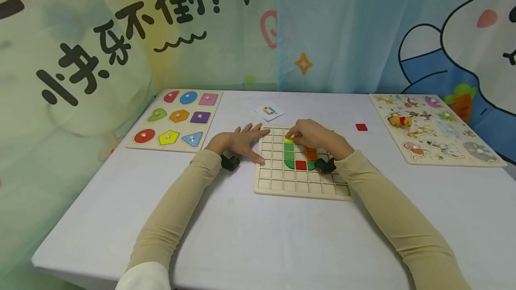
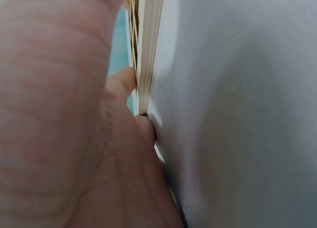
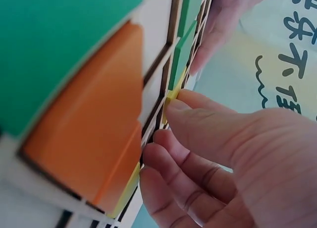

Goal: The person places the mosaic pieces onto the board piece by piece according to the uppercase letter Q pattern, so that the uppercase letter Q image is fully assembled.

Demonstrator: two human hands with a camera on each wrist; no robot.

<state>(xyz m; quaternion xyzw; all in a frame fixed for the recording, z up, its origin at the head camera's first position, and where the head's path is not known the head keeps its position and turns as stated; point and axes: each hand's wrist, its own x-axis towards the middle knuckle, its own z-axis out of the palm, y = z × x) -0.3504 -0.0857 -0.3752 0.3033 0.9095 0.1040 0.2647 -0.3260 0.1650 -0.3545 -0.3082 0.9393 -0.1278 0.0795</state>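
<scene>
A wooden grid board (image 1: 278,185) lies on the table in the head view. Along its left edge rests my left hand (image 1: 242,141), fingers spread and thumb touching the rim; the left wrist view shows fingertips against the board's side (image 2: 147,49). With thumb and index finger, my right hand (image 1: 312,134) pinches a yellow tile (image 3: 172,95) at the grid, just beyond the green tiles (image 1: 289,150). A red tile (image 1: 300,165) and another green tile (image 1: 311,165) sit nearer me. Orange tiles (image 3: 94,119) stand on the right side, partly covered by my right hand in the head view.
Behind the board lies a pattern card (image 1: 269,111). A loose red square (image 1: 361,127) is on the table to the right. A shape puzzle board (image 1: 177,130) lies far left, and an animal puzzle board (image 1: 439,135) with a raised yellow-red figure (image 1: 400,121) far right.
</scene>
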